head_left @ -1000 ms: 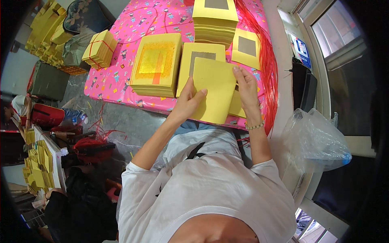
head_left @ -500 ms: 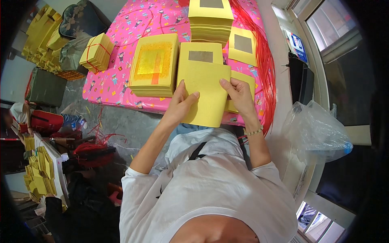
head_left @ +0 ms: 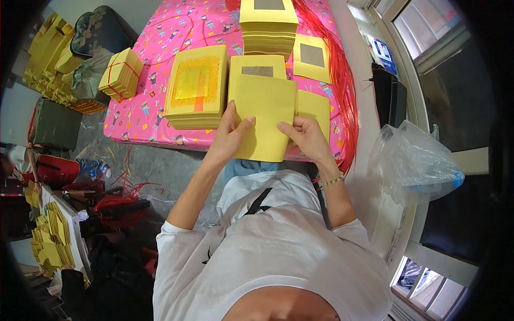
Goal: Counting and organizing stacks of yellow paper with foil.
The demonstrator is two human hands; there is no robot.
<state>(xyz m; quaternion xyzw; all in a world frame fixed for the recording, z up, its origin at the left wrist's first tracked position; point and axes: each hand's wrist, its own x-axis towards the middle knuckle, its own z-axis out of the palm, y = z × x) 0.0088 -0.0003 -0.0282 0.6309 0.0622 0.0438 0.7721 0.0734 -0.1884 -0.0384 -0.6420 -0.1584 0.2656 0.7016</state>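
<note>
Pink table (head_left: 155, 101), one yellow sheet (head_left: 265, 115), two hands (head_left: 230, 136)

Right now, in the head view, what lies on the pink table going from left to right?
Small tied yellow bundle → wide yellow stack with an orange centre → yellow sheet held by the left hand and right hand → red strings at the table's right edge.

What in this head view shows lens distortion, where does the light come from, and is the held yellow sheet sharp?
Head view: window frame bows toward the dark rim; daylight enters there; yellow sheet between left hand and right hand looks sharp, without glare.
</note>
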